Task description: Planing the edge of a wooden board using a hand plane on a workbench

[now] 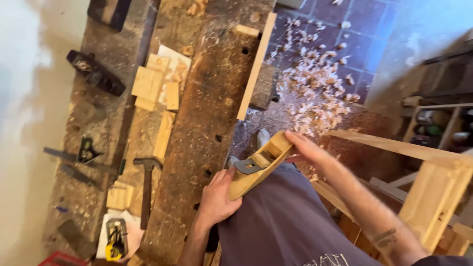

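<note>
Holding the wooden plane (pixel 260 164) over my lap, beside the workbench (pixel 197 128), I note 2 clamped grips: left hand (pixel 217 199) at its near low end, right hand (pixel 308 149) at its far raised end, long axis running diagonally between them.

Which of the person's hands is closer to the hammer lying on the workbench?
Left. The left hand grips the wooden plane's lower end, just right of the hammer. The right hand holds the plane's far end, farther away.
</note>
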